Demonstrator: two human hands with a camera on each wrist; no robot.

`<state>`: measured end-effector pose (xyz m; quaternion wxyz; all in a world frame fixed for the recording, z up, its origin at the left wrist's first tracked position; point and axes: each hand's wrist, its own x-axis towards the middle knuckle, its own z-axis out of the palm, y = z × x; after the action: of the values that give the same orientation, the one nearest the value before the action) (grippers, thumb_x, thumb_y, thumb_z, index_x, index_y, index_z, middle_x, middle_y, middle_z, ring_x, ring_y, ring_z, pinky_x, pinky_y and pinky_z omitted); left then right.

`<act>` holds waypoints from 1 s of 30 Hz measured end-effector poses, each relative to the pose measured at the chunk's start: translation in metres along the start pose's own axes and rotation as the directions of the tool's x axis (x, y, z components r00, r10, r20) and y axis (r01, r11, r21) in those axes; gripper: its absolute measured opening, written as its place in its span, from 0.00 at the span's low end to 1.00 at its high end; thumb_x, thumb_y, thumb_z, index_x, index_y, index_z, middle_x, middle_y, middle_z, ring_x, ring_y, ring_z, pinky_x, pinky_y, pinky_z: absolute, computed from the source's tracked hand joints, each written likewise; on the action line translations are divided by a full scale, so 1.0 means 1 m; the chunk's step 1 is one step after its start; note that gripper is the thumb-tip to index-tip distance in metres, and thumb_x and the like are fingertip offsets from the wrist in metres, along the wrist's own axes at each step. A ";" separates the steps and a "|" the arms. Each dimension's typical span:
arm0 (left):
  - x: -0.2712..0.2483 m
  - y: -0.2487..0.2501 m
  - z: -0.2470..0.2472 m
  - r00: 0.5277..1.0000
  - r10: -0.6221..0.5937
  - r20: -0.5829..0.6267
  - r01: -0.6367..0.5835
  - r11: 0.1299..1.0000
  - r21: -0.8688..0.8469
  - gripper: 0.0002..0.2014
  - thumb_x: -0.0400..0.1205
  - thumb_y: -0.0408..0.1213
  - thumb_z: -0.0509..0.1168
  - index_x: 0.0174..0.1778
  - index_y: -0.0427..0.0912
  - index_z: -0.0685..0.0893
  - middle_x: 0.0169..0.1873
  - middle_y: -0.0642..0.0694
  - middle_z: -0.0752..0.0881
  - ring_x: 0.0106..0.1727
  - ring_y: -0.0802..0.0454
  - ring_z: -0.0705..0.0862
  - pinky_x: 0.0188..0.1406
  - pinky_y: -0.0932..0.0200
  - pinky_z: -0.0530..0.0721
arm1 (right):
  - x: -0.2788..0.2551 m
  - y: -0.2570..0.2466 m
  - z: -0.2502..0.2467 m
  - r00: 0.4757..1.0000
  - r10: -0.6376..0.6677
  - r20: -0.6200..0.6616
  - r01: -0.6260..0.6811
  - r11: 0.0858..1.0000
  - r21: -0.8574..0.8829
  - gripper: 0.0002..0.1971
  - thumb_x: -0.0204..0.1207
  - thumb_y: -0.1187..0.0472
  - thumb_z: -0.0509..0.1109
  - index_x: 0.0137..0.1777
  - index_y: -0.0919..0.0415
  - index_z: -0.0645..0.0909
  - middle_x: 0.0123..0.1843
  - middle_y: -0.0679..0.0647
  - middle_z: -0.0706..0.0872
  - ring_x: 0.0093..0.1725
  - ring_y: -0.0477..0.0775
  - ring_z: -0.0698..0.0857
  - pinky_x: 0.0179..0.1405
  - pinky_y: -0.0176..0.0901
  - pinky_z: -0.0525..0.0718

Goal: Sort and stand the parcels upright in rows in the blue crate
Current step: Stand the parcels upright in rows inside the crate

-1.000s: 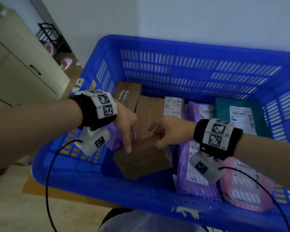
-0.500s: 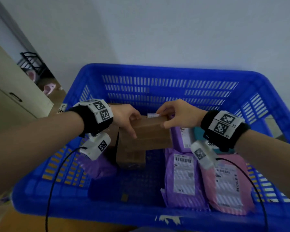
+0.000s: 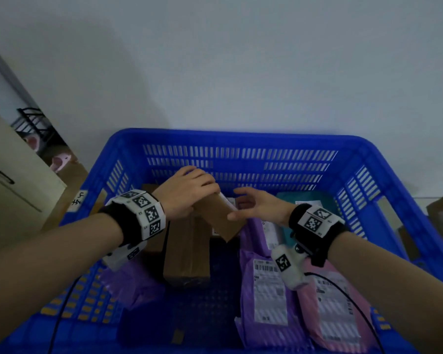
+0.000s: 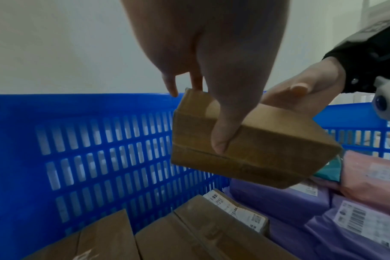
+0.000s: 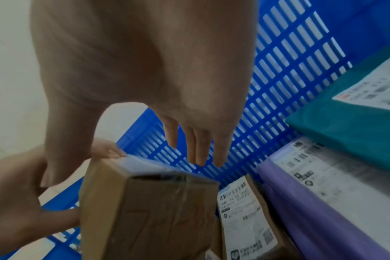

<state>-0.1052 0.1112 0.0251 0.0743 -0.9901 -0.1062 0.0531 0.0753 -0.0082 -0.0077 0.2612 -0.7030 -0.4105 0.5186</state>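
Observation:
My left hand (image 3: 189, 192) grips a small brown cardboard box (image 3: 221, 218) above the blue crate (image 3: 241, 139), tilted, thumb on one face and fingers over the top edge (image 4: 245, 146). Just right of the box my right hand (image 3: 237, 204) is open, its fingers (image 5: 198, 154) straight; whether it touches the box I cannot tell. Below, cardboard boxes (image 3: 186, 251) lie at the crate's left. Purple mailers (image 3: 266, 292), a pink mailer (image 3: 338, 312) and a teal mailer (image 3: 289, 198) lie flat on the right.
A bare strip of crate floor (image 3: 210, 315) runs down the middle at the front. Another purple mailer (image 3: 136, 284) lies at the front left. A cream cabinet (image 3: 16, 180) stands outside to the left, and a white wall rises behind the crate.
The small box has come up out of the crate and tilted. My right hand has let go of it and opened. The head view has tipped upward.

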 end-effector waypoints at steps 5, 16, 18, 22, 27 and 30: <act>0.005 0.005 0.006 0.982 0.103 -0.161 -0.100 0.995 0.026 0.33 0.59 0.27 0.77 0.62 0.50 0.80 0.61 0.49 0.84 0.65 0.46 0.82 0.68 0.45 0.76 | 0.000 0.003 0.006 1.000 -0.009 -0.001 0.010 0.998 0.058 0.39 0.68 0.65 0.79 0.77 0.57 0.63 0.58 0.48 0.79 0.54 0.47 0.82 0.44 0.35 0.84; 0.017 0.048 0.035 0.860 -0.296 0.415 0.452 0.065 -0.890 0.28 0.85 0.28 0.58 0.81 0.41 0.60 0.73 0.53 0.69 0.73 0.58 0.69 0.64 0.69 0.73 | 0.014 0.044 0.028 0.923 0.189 -0.336 -0.163 0.981 0.105 0.46 0.54 0.50 0.85 0.70 0.62 0.67 0.64 0.57 0.81 0.61 0.58 0.83 0.57 0.59 0.87; 0.022 0.056 0.043 0.791 -0.256 0.556 0.507 -0.234 -0.829 0.27 0.85 0.30 0.59 0.81 0.43 0.62 0.70 0.50 0.75 0.72 0.54 0.74 0.69 0.61 0.75 | 0.018 0.056 0.036 0.924 0.250 -0.288 -0.221 0.967 0.131 0.52 0.41 0.39 0.86 0.66 0.60 0.73 0.60 0.55 0.85 0.57 0.56 0.85 0.55 0.54 0.88; 0.025 0.066 0.063 0.719 -0.249 0.649 0.584 -0.289 -0.759 0.26 0.84 0.35 0.61 0.80 0.44 0.66 0.72 0.45 0.78 0.73 0.46 0.76 0.77 0.43 0.70 | 0.031 0.081 0.054 0.943 0.303 -0.140 -0.286 0.950 0.126 0.62 0.22 0.29 0.82 0.63 0.58 0.78 0.56 0.57 0.88 0.55 0.56 0.88 0.56 0.56 0.88; 0.019 0.076 0.073 0.689 -0.217 0.691 0.659 -0.207 -0.723 0.17 0.84 0.34 0.61 0.70 0.39 0.77 0.66 0.43 0.82 0.68 0.45 0.80 0.70 0.46 0.78 | 0.026 0.084 0.063 0.931 0.357 -0.074 -0.362 0.930 -0.061 0.74 0.27 0.25 0.79 0.76 0.65 0.64 0.68 0.58 0.81 0.64 0.57 0.83 0.63 0.54 0.84; 0.018 0.078 0.076 0.668 -0.188 0.720 0.677 -0.248 -0.693 0.19 0.83 0.35 0.62 0.71 0.41 0.77 0.67 0.46 0.82 0.68 0.48 0.79 0.66 0.49 0.78 | 0.024 0.085 0.063 0.926 0.373 -0.067 -0.377 0.922 -0.085 0.72 0.35 0.27 0.80 0.78 0.66 0.60 0.71 0.58 0.78 0.67 0.58 0.80 0.65 0.53 0.82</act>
<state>-0.0815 0.0503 -0.0638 -0.6476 -0.5855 -0.4767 0.1029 0.0452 -0.0362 -0.1075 0.1330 -0.7929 -0.2864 0.5211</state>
